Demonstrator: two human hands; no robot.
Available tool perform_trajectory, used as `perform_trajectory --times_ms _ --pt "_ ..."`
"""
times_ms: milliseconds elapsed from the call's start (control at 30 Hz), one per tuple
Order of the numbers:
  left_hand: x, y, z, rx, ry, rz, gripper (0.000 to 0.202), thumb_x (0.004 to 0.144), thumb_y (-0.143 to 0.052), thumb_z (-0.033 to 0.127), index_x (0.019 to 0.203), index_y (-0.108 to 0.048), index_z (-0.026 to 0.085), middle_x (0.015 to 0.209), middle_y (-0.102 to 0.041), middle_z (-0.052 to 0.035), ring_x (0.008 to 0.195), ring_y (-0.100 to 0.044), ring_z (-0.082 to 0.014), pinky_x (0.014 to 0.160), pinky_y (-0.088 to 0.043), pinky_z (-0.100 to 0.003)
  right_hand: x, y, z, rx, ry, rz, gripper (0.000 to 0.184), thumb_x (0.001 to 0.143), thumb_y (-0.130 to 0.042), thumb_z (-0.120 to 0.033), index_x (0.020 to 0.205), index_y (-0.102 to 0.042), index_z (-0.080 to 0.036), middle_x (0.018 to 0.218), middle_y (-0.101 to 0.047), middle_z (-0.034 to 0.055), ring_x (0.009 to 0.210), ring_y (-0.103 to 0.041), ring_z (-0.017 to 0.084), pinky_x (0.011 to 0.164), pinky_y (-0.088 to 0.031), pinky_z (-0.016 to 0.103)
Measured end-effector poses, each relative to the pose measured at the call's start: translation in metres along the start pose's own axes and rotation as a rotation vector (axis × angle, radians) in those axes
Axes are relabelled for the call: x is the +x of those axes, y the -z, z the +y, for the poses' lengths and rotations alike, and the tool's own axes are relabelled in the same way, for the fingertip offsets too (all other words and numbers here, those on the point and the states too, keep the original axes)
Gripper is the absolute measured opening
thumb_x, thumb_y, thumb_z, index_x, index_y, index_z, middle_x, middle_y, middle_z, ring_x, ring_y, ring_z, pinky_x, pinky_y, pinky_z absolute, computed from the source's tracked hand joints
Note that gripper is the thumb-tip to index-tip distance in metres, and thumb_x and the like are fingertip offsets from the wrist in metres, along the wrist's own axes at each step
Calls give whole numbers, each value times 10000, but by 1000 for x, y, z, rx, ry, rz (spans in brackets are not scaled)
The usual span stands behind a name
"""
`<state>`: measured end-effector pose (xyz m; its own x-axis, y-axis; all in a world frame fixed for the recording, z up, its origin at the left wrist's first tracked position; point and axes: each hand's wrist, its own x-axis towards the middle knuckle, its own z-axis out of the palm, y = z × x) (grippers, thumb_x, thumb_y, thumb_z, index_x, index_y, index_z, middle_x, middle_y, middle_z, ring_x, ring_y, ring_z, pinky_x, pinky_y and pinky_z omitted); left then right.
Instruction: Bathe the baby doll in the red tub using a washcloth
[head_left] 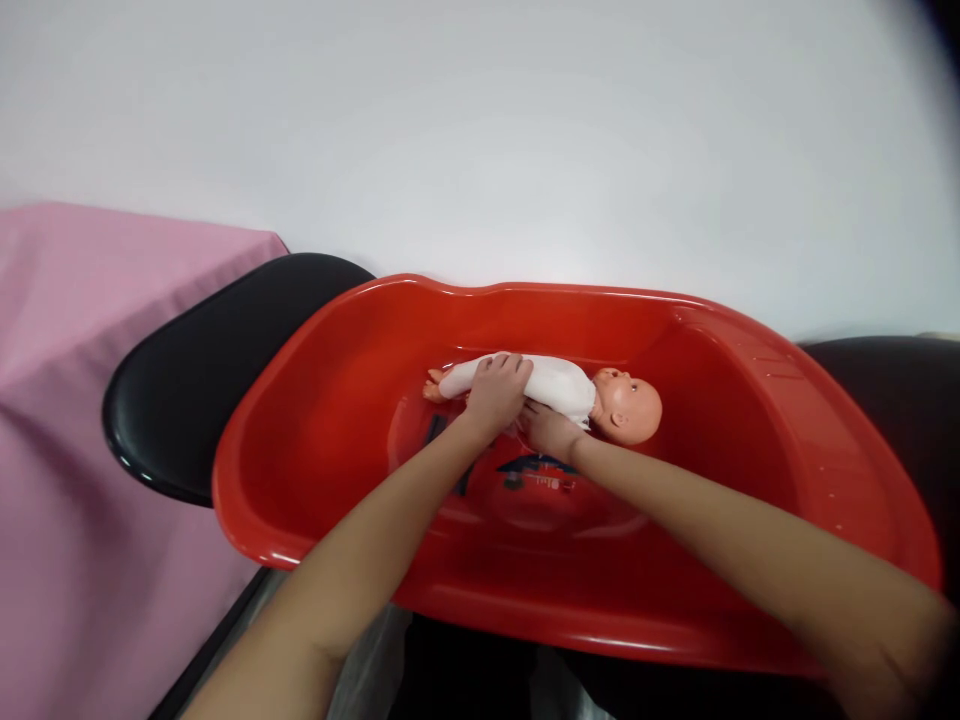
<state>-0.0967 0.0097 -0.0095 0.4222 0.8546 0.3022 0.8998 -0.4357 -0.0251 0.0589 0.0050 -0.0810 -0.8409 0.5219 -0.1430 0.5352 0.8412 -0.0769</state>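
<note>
A baby doll (pixel 627 404) in a white garment (pixel 559 385) lies on its back in a red plastic tub (pixel 315 450), head to the right and feet to the left. My left hand (pixel 496 392) rests on the doll's middle with its fingers curled over the white cloth. My right hand (pixel 550 430) is tucked against the near side of the doll's torso, just below the chest; its fingertips are hidden under the doll. Both forearms reach in over the tub's near rim.
The tub rests on black stools, one (pixel 195 390) at the left and one (pixel 885 370) at the right. A pink cloth (pixel 82 400) covers a surface on the far left. A white wall (pixel 480 130) stands behind.
</note>
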Motion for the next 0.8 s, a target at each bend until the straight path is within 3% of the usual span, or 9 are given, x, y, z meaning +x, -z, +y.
perform_trajectory --times_ms 33,100,200,300,367,433,533,667,800 --pt "0 0 0 -1 -11 0 235 1086 -529 188 1259 -682 147 1316 -699 -132 1247 -606 -313 1059 -443 -450 -15 -3 3 -63 -26 6 480 931 -502 46 1350 -730 -7 1528 -615 277 1567 -448 374 1287 -318 555" --pt "1 0 -1 -1 -26 0 228 1075 -539 188 1248 -680 147 1300 -698 -140 1237 -606 -321 1048 -443 -457 -46 -5 6 -232 2 -9 422 873 -572 47 1221 -798 -26 1413 -703 261 1517 -511 385 1293 -323 543" --pt "1 -1 -2 1 -23 -7 229 1075 -527 187 1241 -679 146 1271 -698 -149 1207 -611 -330 1025 -447 -463 -81 8 6 -458 216 -26 278 942 -618 -44 1106 -832 -115 1227 -791 183 1368 -626 346 1243 -406 518" --pt "1 -3 -3 3 -22 -16 235 1072 -525 190 1242 -677 133 1251 -695 -157 1195 -615 -341 1006 -453 -475 -99 35 9 -605 376 79 330 1058 -506 -93 1220 -790 -134 1357 -746 156 1299 -643 285 1109 -493 435" --pt "1 -3 -3 12 -24 -14 242 1066 -525 188 1243 -679 127 1236 -695 -157 1189 -617 -351 986 -458 -485 -108 50 18 -640 364 146 363 1072 -477 -80 1304 -749 -145 1446 -697 149 1257 -647 257 1019 -513 400" --pt "1 -3 -3 18 -20 -16 249 1060 -523 179 1247 -681 129 1228 -695 -157 1177 -619 -354 966 -461 -487 -119 56 29 -648 304 152 361 1071 -490 -79 1326 -736 -147 1390 -717 145 1208 -656 253 975 -512 405" --pt "2 -2 -2 10 -15 -35 267 1059 -513 161 1267 -678 134 1248 -692 -165 1184 -618 -347 969 -459 -476 -138 48 45 -634 259 79 295 1065 -544 -114 1253 -769 -144 1270 -750 136 1173 -661 265 961 -504 422" --pt "3 -1 -2 4 -18 -43 269 1065 -493 160 1257 -681 136 1256 -690 -171 1196 -615 -349 996 -453 -486 -160 43 54 -599 288 -17 223 1057 -593 -155 1127 -805 -151 1301 -740 136 1189 -658 259 986 -491 410" --pt "2 1 0 3 -13 -63 277 1041 -518 148 1265 -679 133 1272 -684 -179 1196 -616 -356 999 -460 -499 -165 70 52 -564 263 -21 291 1056 -542 -96 1220 -778 -143 1285 -736 155 1210 -644 265 1016 -481 421"
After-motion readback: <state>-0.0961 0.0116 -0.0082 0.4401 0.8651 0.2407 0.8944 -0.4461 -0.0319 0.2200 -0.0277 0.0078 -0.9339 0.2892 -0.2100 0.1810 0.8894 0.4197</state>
